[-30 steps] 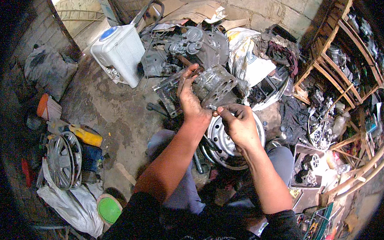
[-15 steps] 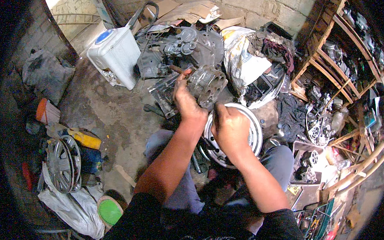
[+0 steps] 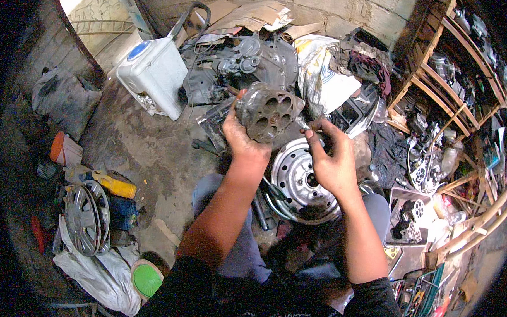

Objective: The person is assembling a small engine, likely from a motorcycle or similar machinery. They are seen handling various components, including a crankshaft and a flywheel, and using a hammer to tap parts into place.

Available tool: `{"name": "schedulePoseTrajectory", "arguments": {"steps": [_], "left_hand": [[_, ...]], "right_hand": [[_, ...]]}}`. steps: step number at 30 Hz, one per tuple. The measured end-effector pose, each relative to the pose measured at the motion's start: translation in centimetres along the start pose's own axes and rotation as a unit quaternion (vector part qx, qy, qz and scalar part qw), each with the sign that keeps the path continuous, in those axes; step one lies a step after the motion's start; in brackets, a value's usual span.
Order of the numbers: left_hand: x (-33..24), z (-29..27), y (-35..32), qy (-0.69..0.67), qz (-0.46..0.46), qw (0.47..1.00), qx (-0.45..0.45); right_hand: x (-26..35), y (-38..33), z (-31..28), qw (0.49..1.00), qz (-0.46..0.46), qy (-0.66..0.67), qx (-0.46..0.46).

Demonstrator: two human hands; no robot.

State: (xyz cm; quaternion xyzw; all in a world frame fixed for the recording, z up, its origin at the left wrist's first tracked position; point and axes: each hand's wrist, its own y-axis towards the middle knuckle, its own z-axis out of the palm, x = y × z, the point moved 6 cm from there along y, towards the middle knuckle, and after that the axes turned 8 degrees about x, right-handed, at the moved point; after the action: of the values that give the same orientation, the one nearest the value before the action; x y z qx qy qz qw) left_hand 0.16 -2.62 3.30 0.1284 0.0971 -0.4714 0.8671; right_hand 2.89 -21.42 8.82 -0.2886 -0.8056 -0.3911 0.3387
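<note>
At the centre of the frame, the left hand grips a grimy cast-metal part with round bores in its face. Just to its right, the right hand pinches a small dark piece, fingers closed. Below lies a ribbed steel wheel rim; upper left, a white plastic tank.

Black patterned shirt, grey-blue trousers, bare forearms.

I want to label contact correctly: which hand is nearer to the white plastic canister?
Left. The left hand holds a round metal part just right of the white plastic canister, apart from it. The right hand is farther right, above the steel wheel rim.
</note>
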Motion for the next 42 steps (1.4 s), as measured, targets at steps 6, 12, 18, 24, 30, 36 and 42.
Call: {"name": "schedulePoseTrajectory", "arguments": {"steps": [6,12,18,24,30,36,42], "left_hand": [[0.4,0.2,-0.7,-0.016,-0.006,1.0,-0.007],[1.2,0.2,-0.7,-0.017,-0.028,0.998,-0.047],[0.9,0.2,-0.6,-0.02,-0.031,0.999,-0.038],[0.7,-0.2,-0.6,-0.012,-0.024,0.998,-0.056],[0.4,0.0,-0.9,-0.019,-0.037,0.997,-0.071],[0.5,-0.9,0.0,-0.06,-0.039,0.997,-0.006],[1.0,-0.5,-0.5,-0.046,-0.044,0.998,-0.028]], "right_hand": [[-0.3,-1.5,2.7,0.992,-0.014,-0.088,0.09],[-0.3,-1.5,3.6,0.984,-0.027,-0.148,0.091],[-0.1,-2.0,4.4,0.979,-0.019,-0.181,0.089],[0.0,-1.9,4.4,0.979,0.015,-0.186,0.078],[-0.6,-0.8,3.3,0.978,0.009,-0.206,0.0],[1.2,-2.4,4.8,0.985,-0.046,-0.164,0.036],[-0.2,-1.5,4.8,0.984,-0.024,-0.177,0.016]]}}
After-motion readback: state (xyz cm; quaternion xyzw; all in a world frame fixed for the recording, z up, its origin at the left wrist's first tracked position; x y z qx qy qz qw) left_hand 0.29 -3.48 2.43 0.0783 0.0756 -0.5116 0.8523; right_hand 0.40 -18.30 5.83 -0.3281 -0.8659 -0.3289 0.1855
